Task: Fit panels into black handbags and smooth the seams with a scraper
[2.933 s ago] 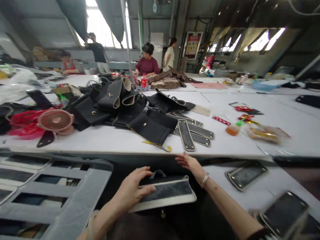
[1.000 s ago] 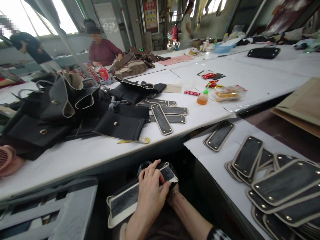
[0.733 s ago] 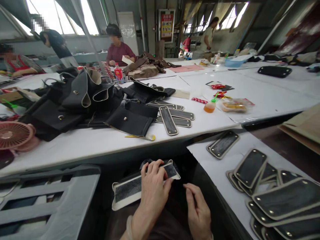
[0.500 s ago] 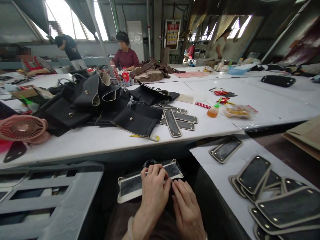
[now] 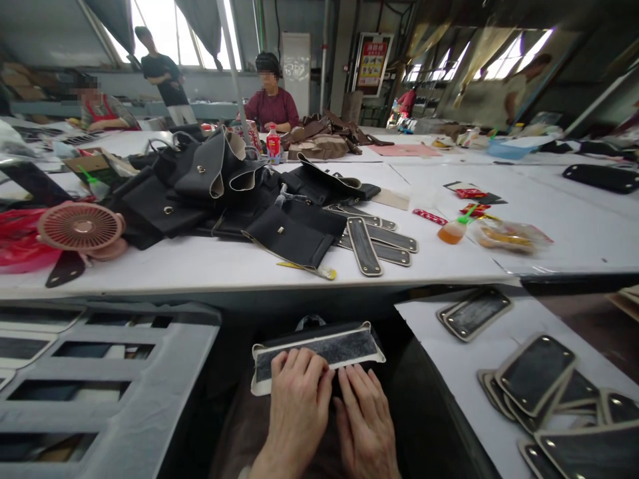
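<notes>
On my lap lies a long dark leather panel (image 5: 344,346) with a pale folded border and bunched corners. My left hand (image 5: 302,399) is closed at its near edge, with bent fingers over the border and the thumb close to the index finger. Just to the right, my right hand (image 5: 367,416) rests with straight fingers laid side by side, tips touching the same edge and the thumb apart below. Behind the panel shows a black piece with a clear loop (image 5: 310,322). The undersides of both hands are hidden.
Black bags (image 5: 200,179) are heaped on the white table (image 5: 200,273) ahead, with a pink fan (image 5: 82,226) at left. Finished panels (image 5: 536,372) lie on the right-hand board. A grey slotted crate (image 5: 194,346) stands at left. Several people are beyond the table.
The view has swung left, so the scene sits further right. My left hand has slid down off the panel's middle to its near edge, baring more of its dark face.
</notes>
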Motion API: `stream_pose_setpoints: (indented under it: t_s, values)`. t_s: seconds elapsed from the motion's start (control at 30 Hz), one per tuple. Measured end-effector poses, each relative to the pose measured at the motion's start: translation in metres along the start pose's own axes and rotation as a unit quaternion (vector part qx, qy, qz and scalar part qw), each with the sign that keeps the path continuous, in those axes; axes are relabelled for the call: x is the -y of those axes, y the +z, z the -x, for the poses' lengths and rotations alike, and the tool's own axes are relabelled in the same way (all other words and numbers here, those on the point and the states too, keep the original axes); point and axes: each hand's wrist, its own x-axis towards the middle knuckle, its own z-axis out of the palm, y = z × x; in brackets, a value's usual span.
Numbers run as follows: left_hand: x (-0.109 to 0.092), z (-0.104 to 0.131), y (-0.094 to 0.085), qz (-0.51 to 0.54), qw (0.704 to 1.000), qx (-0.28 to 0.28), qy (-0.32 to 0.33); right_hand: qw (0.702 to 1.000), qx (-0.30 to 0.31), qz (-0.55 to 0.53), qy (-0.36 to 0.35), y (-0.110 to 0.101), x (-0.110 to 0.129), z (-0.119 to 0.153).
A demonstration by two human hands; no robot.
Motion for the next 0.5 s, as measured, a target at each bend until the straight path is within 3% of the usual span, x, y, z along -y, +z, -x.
stream_pose_setpoints:
  t_s: [0.17,0.27,0.33,0.37,0.4,0.43,0.47,0.5]
  values:
    - [0.003,0.008,-0.004,0.023,0.998,-0.059,-0.007,0.999,-0.01,-0.037,-0.034,0.005,0.009,-0.005]
    - [0.022,0.025,-0.009,0.048,0.986,-0.16,0.017,0.998,-0.01,-0.047,-0.044,0.008,0.015,-0.007]
    - [0.045,0.043,-0.01,0.106,0.962,-0.25,-0.02,0.997,-0.005,-0.052,-0.05,0.009,0.018,-0.008]
    - [0.058,0.053,-0.008,0.181,0.93,-0.302,-0.103,0.997,-0.003,-0.055,-0.053,0.01,0.019,-0.008]
    - [0.071,0.061,-0.004,0.287,0.867,-0.341,-0.222,0.997,0.0,-0.058,-0.056,0.01,0.021,-0.008]
    - [0.082,0.068,0.002,0.401,0.765,-0.357,-0.356,0.996,0.002,-0.062,-0.06,0.011,0.022,-0.008]
    - [0.091,0.073,0.009,0.497,0.645,-0.347,-0.466,0.996,0.005,-0.066,-0.062,0.012,0.023,-0.008]
    - [0.098,0.075,0.019,0.558,0.55,-0.314,-0.536,0.996,0.008,-0.068,-0.065,0.012,0.023,-0.008]
